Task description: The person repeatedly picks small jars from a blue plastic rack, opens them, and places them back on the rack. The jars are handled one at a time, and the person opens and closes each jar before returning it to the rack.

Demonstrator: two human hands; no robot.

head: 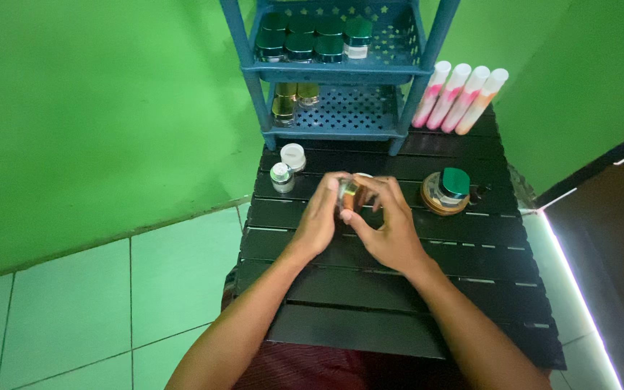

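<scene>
Both forearms are reaching over the black slatted table (399, 303). Left hand (319, 220) and right hand (391, 227) are pinching a small amber jar (348, 195) between their fingertips above the table's middle. Two white-capped jars (287, 167) are standing just left; a green-lidded jar (451, 189) is sitting right.

Held at frame centre between left hand (319, 220) and right hand (391, 230): small amber jar (348, 195), mostly hidden by fingers. At upper centre, in top tier of blue rack (341, 71): dark green-lidded jars (312, 37). On lower tier, left side: gold-capped jars (292, 99). At upper right, leaning side by side: four white-and-pink tubes (460, 97). Left of centre: two small white-capped jars (287, 167). Right of centre: green-lidded jar (453, 186) on round amber container.
</scene>
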